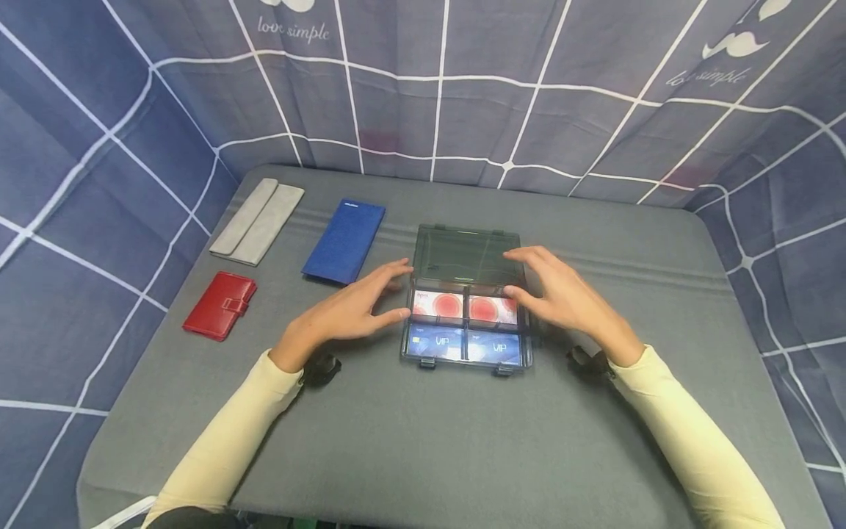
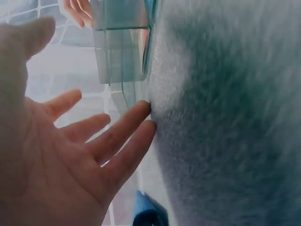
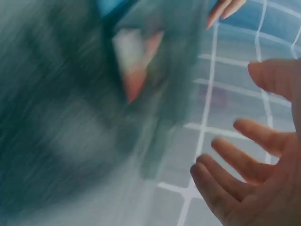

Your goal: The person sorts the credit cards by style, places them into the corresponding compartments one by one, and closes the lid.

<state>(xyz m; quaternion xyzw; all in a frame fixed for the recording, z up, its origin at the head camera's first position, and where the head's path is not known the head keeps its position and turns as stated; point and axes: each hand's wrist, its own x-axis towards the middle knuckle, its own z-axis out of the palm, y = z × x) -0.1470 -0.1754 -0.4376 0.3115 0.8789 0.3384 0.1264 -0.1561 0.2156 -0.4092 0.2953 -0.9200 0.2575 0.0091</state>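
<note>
A clear dark plastic card box (image 1: 466,363) lies on the table with its lid (image 1: 465,253) folded back, away from me. Two red-and-white cards (image 1: 438,303) fill its rear compartments, and two blue VIP cards (image 1: 494,348) fill the front ones. My left hand (image 1: 353,305) hovers at the box's left side, fingers spread and empty. On the other side my right hand (image 1: 562,297) has its thumb and fingertips over the right edge of box and lid. The right wrist view, though blurred, shows loosely bent fingers (image 3: 235,157) apart from the box (image 3: 176,75).
Left of the box lies a blue folder (image 1: 345,241). Farther left are a grey flap pouch (image 1: 258,220) and a red strapped wallet (image 1: 219,306). Grey cloth (image 1: 449,441) covers the table, and a blue-grey checked curtain (image 1: 489,117) encloses its back and sides.
</note>
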